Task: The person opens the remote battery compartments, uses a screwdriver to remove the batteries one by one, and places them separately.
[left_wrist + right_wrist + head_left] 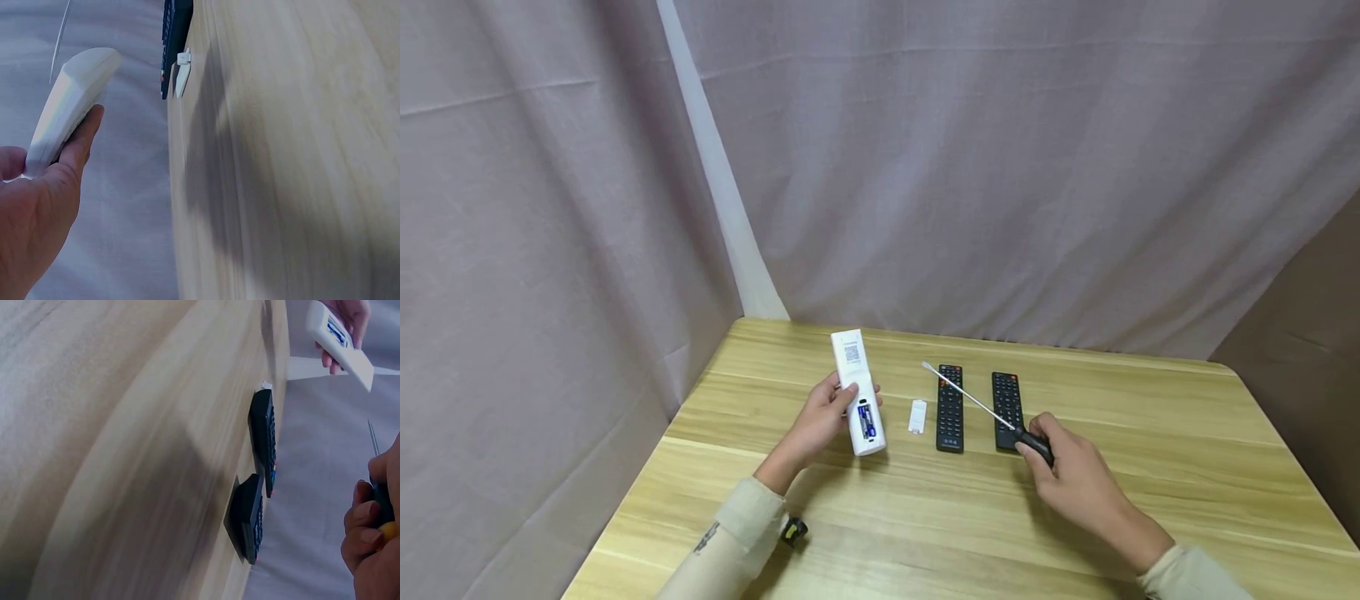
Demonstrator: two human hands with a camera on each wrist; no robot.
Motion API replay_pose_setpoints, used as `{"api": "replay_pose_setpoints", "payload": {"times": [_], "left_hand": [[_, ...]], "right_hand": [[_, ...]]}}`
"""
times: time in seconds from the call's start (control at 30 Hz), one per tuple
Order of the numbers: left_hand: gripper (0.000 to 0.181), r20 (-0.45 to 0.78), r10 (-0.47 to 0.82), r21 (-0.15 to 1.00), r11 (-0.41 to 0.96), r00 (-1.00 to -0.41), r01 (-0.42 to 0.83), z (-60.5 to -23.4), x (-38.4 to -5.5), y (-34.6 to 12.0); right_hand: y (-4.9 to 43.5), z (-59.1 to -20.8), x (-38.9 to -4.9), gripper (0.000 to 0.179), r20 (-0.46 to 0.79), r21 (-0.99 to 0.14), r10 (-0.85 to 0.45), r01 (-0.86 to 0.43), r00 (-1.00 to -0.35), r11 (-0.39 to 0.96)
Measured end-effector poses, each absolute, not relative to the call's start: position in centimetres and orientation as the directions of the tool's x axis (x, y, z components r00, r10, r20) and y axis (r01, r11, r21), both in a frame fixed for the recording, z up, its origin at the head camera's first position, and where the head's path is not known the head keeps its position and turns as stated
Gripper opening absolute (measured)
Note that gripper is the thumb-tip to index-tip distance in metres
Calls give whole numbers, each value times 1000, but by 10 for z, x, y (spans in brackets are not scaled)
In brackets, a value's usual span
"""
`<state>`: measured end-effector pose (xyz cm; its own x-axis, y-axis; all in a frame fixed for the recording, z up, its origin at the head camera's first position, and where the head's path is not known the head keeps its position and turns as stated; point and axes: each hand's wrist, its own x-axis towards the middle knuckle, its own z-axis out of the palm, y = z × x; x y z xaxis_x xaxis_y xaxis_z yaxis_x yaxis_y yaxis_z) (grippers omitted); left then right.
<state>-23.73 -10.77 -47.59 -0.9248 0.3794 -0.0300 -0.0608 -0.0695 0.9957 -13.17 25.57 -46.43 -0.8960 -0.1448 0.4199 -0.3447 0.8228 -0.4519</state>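
Observation:
My left hand (820,421) grips a white remote control (853,375) above the table, its back turned up. The battery compartment is uncovered, and blue batteries (867,422) show inside. In the left wrist view the white remote (75,94) appears from its side, between thumb and fingers. My right hand (1078,475) holds a screwdriver (1033,446) by its black handle, with the long metal shaft pointing up and left. The shaft overlaps two black remotes in the head view. A small white battery cover (917,416) lies on the table right of the white remote.
Two black remotes, the left one (950,417) and the right one (1006,400), lie buttons up on the wooden table (910,517). A small black and yellow object (793,530) is beside the left sleeve. Grey curtains (962,183) hang behind the table.

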Motion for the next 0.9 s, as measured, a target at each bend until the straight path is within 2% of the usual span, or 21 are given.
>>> {"api": "replay_pose_setpoints", "payload": {"times": [0.27, 0.63, 0.9], "left_hand": [[50, 26, 323, 997, -71, -946, 3, -474, -245, -97], [46, 113, 119, 970, -230, -986, 83, -473, -269, -81], [45, 117, 103, 962, -259, -988, 87, -472, -268, -82]], "right_hand": [[246, -465, -130, 16, 336, -507, -157, -319, -929, 801], [222, -472, -132, 14, 307, -539, -245, -380, -920, 752], [211, -472, -132, 12, 253, -570, -260, -361, -932, 738]]}}
